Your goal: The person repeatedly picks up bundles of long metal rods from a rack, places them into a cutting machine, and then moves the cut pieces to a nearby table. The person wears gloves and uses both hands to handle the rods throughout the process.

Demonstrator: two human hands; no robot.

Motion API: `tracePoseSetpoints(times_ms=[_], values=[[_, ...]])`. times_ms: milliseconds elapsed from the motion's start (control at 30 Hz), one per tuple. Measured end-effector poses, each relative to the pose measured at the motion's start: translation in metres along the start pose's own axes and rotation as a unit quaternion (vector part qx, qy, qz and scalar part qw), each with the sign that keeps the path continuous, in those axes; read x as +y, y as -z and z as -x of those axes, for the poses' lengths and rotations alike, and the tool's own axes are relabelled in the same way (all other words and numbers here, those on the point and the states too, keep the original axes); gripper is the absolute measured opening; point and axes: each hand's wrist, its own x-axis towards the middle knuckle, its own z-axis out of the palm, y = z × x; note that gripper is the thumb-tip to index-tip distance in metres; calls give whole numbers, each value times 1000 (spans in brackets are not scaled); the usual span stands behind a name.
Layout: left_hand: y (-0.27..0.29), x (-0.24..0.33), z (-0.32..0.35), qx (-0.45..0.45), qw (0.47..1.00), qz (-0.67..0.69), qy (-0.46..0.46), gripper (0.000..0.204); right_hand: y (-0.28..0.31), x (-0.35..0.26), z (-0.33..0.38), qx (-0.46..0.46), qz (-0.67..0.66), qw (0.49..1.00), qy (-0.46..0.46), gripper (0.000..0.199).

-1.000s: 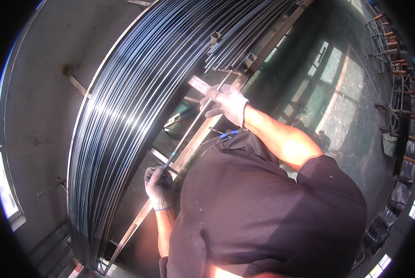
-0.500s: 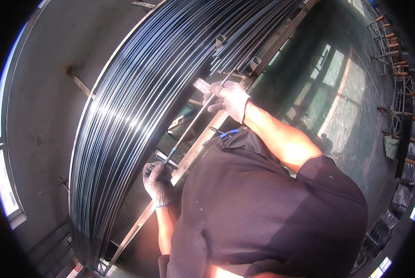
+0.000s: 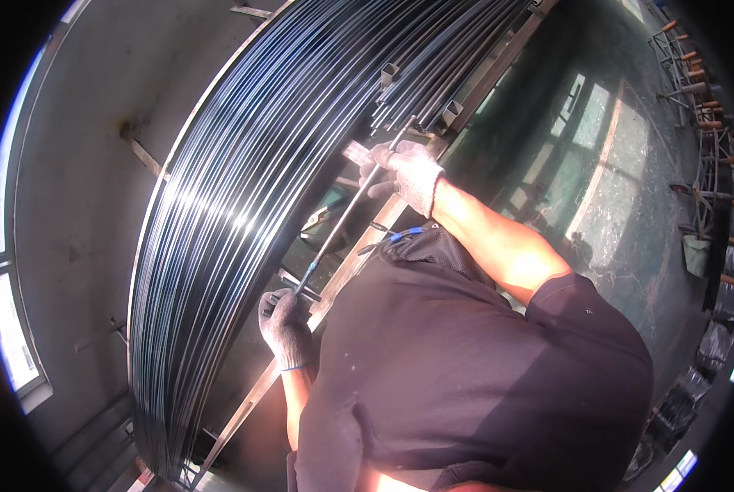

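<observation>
Both gloved hands hold one thin steel rod [image 3: 346, 215], which runs slantwise between them in front of a big bundle of shiny bent rods [image 3: 244, 205] lying on a metal rack frame [image 3: 359, 262]. The left hand [image 3: 287, 321] has its grip closed around the rod's lower end, low beside the frame rail. The right hand [image 3: 408, 174], arm stretched out, has its grip wrapped around the upper end, near the top of the bundle. The glove covers the fingertips there, so how far the rod passes beyond that hand is hard to make out. The person's dark shirt [image 3: 465, 369] hides the frame below the hands. The bundle's lower end runs out of view at the bottom edge. A blue-handled tool [image 3: 396, 236] pokes out at the chest, partly hidden. The green floor [image 3: 605, 189] lies to the right.
</observation>
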Motion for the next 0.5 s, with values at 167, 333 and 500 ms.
tracePoseSetpoints(times_ms=[167, 333, 500], values=[[6, -2, -28, -57, 998, 11, -33, 16, 6, -12, 10, 13, 7, 1000, 11, 30], [75, -7, -30, -24, 998, -55, -21, 8, -8, 6, 15, -92, 67, 991, -65, 43], [73, -18, -15, 11, 997, -70, -28, 7, -13, 6, 4, -77, 82, 990, -83, 41]])
